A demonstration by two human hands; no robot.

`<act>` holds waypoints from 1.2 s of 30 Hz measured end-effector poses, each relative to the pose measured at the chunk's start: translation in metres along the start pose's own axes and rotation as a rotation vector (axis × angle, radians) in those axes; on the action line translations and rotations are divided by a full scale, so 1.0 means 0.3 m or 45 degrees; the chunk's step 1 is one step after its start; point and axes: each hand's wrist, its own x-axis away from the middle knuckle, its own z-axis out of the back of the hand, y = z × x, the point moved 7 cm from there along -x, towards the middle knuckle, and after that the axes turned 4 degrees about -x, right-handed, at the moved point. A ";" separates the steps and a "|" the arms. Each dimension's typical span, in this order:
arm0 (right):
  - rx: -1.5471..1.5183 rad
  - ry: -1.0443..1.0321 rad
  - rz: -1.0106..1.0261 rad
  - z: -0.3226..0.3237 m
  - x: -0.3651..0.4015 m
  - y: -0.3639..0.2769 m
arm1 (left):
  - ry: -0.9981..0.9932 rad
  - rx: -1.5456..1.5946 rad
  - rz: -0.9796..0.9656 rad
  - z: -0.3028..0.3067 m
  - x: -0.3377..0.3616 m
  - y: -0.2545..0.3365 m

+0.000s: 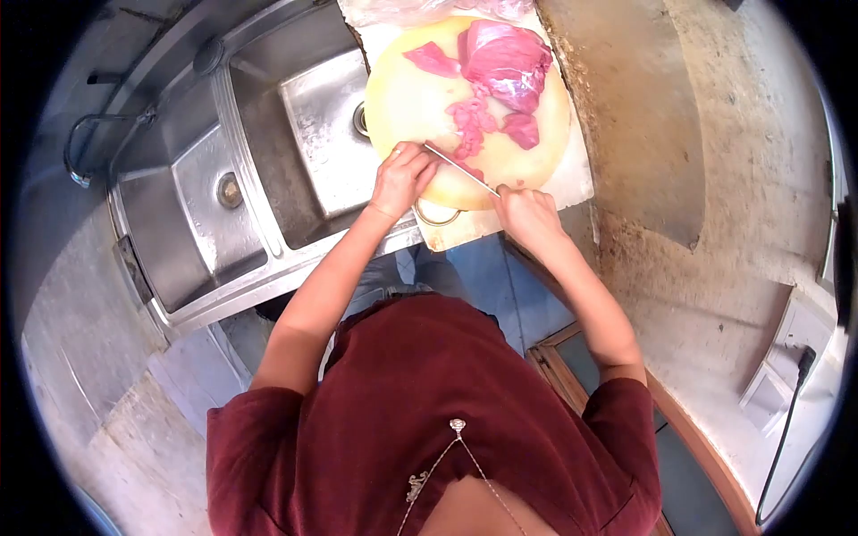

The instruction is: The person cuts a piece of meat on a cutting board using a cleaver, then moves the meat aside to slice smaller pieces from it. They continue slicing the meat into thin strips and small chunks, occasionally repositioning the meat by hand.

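Note:
My right hand [529, 217] is wrapped round the handle of a knife [462, 168], which points up and left across the near part of a round yellowish cutting board [393, 89]. Along the blade's far side shows a thin strip of raw meat [472, 171]. My left hand [404, 181] is closed, fingers curled down at the strip's left end beside the knife tip; the part beneath them is hidden. Small cut pieces of meat [471, 119] lie in a heap beyond the blade. Farther back are a large chunk of meat [505, 62], a flat slice [433, 60] and a smaller piece [521, 130].
A steel double sink [308, 234] adjoins the board on the left, with a tap [79, 143] at its far side. Clear plastic [402, 9] lies behind the board. A stained wall panel [635, 116] rises close on the right, with a plugged-in black cord [791, 420] lower down.

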 end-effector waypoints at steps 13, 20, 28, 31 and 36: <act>-0.171 0.121 0.108 0.035 -0.136 -0.079 | 0.001 0.037 -0.036 0.022 -0.016 0.019; -0.090 0.133 0.119 -0.037 -0.105 -0.074 | 0.070 -0.012 -0.017 0.017 -0.005 0.008; -0.462 0.385 0.026 0.023 -0.239 0.031 | -0.056 0.067 -0.072 -0.001 -0.076 0.034; -1.274 0.220 -0.361 -0.011 -0.167 0.190 | -0.058 0.279 0.139 -0.053 -0.167 0.045; -1.988 0.260 -0.578 0.021 -0.083 0.203 | -0.316 1.210 0.923 -0.202 -0.276 0.034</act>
